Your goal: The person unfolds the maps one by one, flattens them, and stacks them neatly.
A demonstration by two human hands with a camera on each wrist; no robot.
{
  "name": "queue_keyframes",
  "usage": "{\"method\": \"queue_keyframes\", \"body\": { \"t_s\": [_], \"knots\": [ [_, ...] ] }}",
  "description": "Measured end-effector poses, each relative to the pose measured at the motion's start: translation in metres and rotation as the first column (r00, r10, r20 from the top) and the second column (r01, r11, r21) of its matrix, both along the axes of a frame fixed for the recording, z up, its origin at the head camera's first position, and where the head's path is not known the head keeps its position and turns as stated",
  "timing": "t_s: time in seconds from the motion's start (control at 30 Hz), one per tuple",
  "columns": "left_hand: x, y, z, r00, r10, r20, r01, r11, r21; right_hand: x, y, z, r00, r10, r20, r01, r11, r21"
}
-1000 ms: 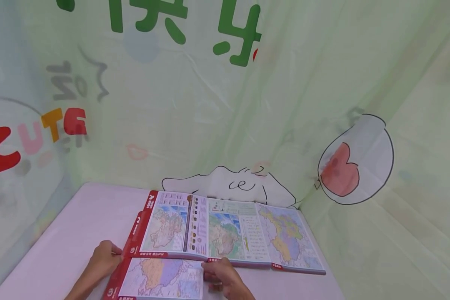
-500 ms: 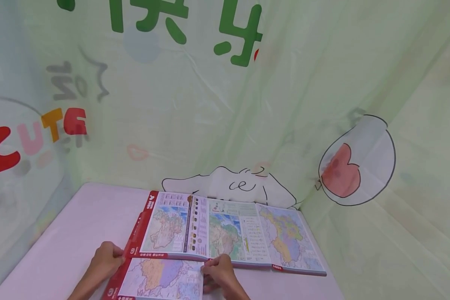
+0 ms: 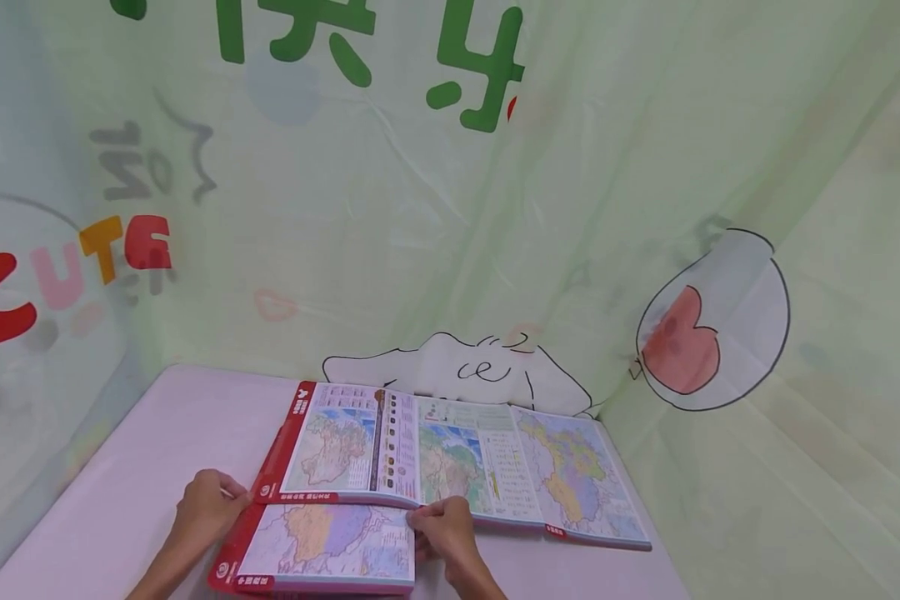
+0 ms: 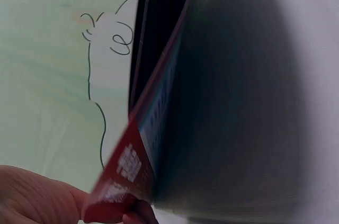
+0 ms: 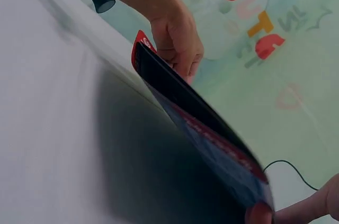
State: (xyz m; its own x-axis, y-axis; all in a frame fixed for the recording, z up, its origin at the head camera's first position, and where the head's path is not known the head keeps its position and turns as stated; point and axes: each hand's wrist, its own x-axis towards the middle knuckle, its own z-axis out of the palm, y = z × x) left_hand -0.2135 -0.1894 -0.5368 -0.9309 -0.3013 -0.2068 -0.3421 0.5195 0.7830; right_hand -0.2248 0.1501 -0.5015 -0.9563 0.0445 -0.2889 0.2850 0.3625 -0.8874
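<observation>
A nearest map (image 3: 322, 542), with a red left border, is raised off the pink table in front of a row of other maps. My left hand (image 3: 208, 504) pinches its red left edge; in the left wrist view that hand (image 4: 42, 197) grips a red corner with white lettering. My right hand (image 3: 450, 533) pinches the right edge, its thumb (image 5: 259, 214) showing in the right wrist view. Beneath the lifted map, both wrist views show a dark shadow on the table. Its far edge meets or goes under the left map (image 3: 337, 450) of the row; which, I cannot tell.
Two more maps, a middle one (image 3: 457, 467) and a right one (image 3: 570, 467), continue the row along the back of the pink table (image 3: 150, 442). Pale green printed curtains (image 3: 345, 208) hang close behind and on both sides.
The near map has shifted away from me, and its front edge is now in the head view. A red tab beside the left map is mostly covered. Both hands keep their hold.
</observation>
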Motion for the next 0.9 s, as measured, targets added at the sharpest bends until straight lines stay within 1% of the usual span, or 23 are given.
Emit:
{"method": "queue_keyframes", "body": {
  "t_s": [0.07,0.13,0.23,0.3,0.4,0.6,0.63,0.77,0.9],
  "knots": [
    [-0.001,-0.003,0.001,1.0,-0.011,0.013,0.011,0.999,0.037,0.0,0.001,0.003,1.0,-0.004,-0.008,0.004,1.0,-0.011],
    [-0.002,-0.006,0.001,0.999,-0.026,0.025,0.024,0.995,0.093,0.0,0.002,0.006,1.0,-0.006,-0.013,0.006,1.0,-0.019],
    [-0.001,-0.01,0.004,0.998,-0.047,0.037,0.04,0.983,0.18,0.0,0.004,0.008,1.0,-0.015,0.0,0.015,1.0,-0.019],
    [0.0,-0.012,0.005,0.997,-0.06,0.04,0.05,0.976,0.212,0.0,0.004,0.008,1.0,-0.02,0.01,0.02,1.0,-0.011],
    [0.002,-0.014,0.008,0.996,-0.078,0.044,0.066,0.971,0.23,0.001,0.005,0.008,0.999,-0.027,0.019,0.028,1.0,-0.007],
    [0.007,-0.015,0.019,0.994,-0.093,0.056,0.076,0.964,0.256,0.006,0.009,0.015,1.0,0.005,-0.002,-0.005,1.0,-0.01],
    [0.009,-0.015,0.022,0.993,-0.103,0.054,0.085,0.961,0.262,0.007,0.01,0.017,1.0,0.016,-0.003,-0.016,1.0,-0.007],
    [0.016,-0.014,0.03,0.986,-0.156,0.066,0.133,0.954,0.269,0.011,0.015,0.024,0.998,0.06,0.033,-0.06,0.998,0.005],
    [0.023,-0.014,0.036,0.977,-0.19,0.095,0.159,0.952,0.263,0.017,0.021,0.033,0.99,0.113,0.083,-0.113,0.994,0.002]
  ]
}}
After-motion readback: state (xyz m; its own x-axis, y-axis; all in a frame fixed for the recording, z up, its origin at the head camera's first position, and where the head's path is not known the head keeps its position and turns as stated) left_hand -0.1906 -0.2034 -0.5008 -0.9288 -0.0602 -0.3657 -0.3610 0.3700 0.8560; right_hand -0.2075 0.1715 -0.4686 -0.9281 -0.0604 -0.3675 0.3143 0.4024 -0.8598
